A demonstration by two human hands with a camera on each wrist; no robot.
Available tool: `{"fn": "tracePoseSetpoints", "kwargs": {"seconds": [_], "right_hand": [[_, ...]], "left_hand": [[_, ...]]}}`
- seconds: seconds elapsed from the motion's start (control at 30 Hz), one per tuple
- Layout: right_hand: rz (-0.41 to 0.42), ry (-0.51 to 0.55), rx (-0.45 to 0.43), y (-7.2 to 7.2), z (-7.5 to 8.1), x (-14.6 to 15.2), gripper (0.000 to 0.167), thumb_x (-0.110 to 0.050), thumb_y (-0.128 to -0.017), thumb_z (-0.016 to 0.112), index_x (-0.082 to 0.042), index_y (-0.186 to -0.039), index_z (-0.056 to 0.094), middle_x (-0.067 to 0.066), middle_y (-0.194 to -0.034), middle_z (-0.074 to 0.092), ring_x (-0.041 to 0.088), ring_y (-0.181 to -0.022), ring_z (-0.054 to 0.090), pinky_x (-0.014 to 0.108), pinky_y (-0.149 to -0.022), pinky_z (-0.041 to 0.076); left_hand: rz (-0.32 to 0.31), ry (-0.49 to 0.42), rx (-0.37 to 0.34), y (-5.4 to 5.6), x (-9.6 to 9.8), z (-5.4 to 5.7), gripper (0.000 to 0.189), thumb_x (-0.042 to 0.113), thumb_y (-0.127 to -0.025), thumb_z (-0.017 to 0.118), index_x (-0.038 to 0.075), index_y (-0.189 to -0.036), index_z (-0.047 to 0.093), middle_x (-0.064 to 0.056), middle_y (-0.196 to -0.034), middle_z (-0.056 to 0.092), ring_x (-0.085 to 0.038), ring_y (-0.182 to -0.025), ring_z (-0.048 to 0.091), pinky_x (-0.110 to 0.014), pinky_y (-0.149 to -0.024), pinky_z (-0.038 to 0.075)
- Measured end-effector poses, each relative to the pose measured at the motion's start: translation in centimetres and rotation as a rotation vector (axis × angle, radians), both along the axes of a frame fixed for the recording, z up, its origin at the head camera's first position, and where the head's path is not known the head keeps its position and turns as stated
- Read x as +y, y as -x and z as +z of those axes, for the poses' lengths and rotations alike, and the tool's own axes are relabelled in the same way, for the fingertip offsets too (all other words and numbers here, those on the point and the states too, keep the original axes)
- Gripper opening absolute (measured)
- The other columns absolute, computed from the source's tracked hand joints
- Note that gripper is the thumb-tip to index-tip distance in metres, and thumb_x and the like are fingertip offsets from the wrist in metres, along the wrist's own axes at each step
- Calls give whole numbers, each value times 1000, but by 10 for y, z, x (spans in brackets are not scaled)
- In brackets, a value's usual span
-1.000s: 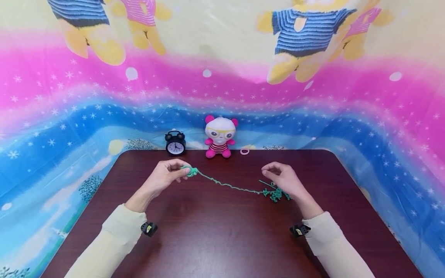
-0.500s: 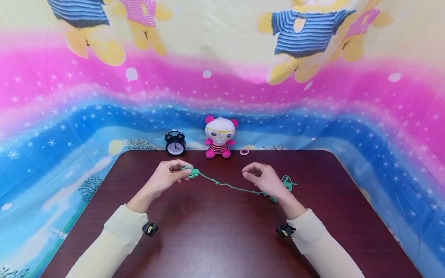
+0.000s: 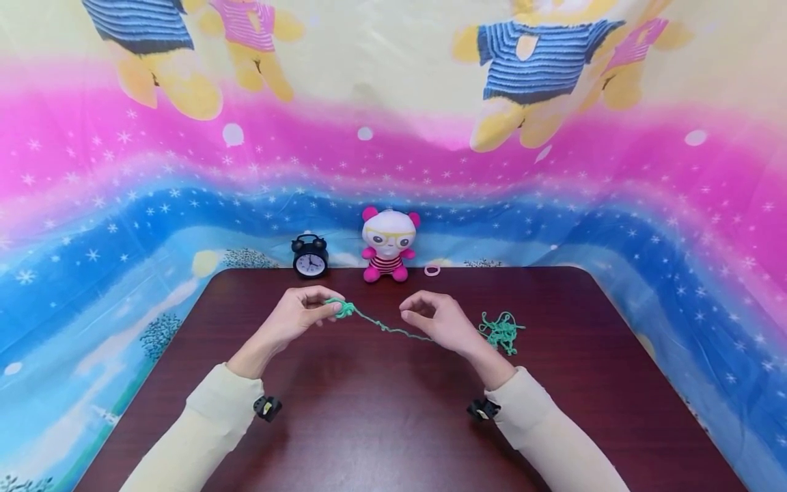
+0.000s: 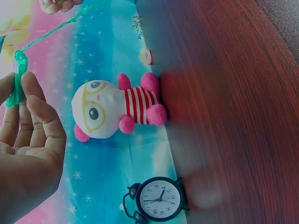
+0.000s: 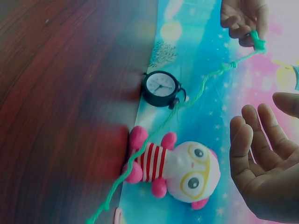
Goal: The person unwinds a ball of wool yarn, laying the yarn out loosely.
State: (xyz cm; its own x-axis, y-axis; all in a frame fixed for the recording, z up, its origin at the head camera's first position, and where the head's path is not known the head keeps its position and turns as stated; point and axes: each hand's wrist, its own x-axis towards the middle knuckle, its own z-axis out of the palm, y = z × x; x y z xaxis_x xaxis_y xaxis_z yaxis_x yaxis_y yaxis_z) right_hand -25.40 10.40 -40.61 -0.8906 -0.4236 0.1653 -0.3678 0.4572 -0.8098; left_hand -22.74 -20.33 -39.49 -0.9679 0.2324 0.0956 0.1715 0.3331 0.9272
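My left hand pinches a knotted bundle of green yarn between thumb and fingertips, above the table. From that bundle a thin, bumpy strand runs down to the right and passes behind my right hand. The strand's far end lies as a loose green tangle on the table, right of my right wrist. My right hand holds nothing; the right wrist view shows its fingers loosely bent, thumb apart. In the left wrist view the green knot sticks up above the fingertips.
At the table's back edge stand a black alarm clock and a pink and white panda plush. A small pale pink ring lies right of the plush. A printed cloth hangs behind the brown table.
My right hand has moved left, away from the green tangle and toward my left hand, uncovering the tangle. My left hand keeps its pinch and has barely shifted.
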Motion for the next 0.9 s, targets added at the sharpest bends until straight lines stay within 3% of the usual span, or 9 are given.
{"fn": "tracePoseSetpoints", "kwargs": {"seconds": [0.43, 0.73, 0.9], "right_hand": [[86, 38, -4, -6, 7, -29, 16, -28, -92, 72, -21, -106, 72, -2, -96, 73, 16, -85, 68, 31, -69, 56], [126, 49, 2, -4, 5, -45, 20, -26, -91, 73, -15, -108, 72, -1, -93, 73, 22, -79, 68, 31, -68, 57], [121, 32, 14, -3, 1, -51, 17, -29, -91, 74, -20, -105, 73, -5, -93, 73, 15, -83, 66, 29, -70, 56]], "left_hand": [[-5, 9, -35, 2, 4, -1, 28, 29, -92, 73, 9, -111, 73, -7, -90, 74, -15, -81, 70, -31, -70, 57], [-13, 24, -36, 2, 6, -2, 27, 31, -91, 73, 11, -110, 73, -7, -91, 74, -17, -82, 69, -32, -71, 58], [-24, 26, -44, 3, 8, -5, 27, 30, -91, 74, 11, -110, 73, -7, -90, 73, -18, -82, 69, -32, -72, 58]]}}
